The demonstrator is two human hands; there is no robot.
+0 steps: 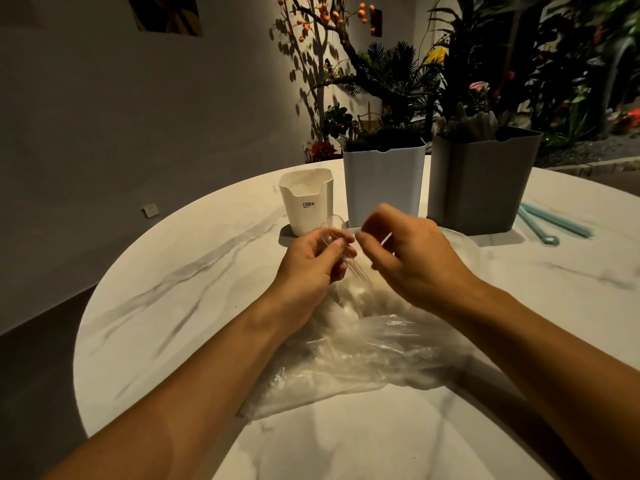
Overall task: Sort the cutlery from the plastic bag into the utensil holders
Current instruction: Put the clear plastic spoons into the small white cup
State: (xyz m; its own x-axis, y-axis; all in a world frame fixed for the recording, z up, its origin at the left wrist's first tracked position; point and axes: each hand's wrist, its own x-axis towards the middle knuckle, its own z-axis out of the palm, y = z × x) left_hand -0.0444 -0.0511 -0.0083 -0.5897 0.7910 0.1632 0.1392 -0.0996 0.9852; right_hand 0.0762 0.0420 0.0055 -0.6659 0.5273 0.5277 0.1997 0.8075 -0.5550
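Clear spoon (337, 247) pinched in left hand (311, 268), bowl far, handle slanting near-right over bag (363, 344). Right hand (412, 258) curled just beside; whether it holds anything, cannot tell. White holder (306, 202) just beyond, nearer the left hand.

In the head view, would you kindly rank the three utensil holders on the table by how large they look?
Largest to smallest as they look:
1. grey utensil holder, on the right
2. pale blue-grey utensil holder, in the middle
3. small white CRBW holder, on the left, plainly the smallest
All three stand about equally far away, so the order seems reliable.
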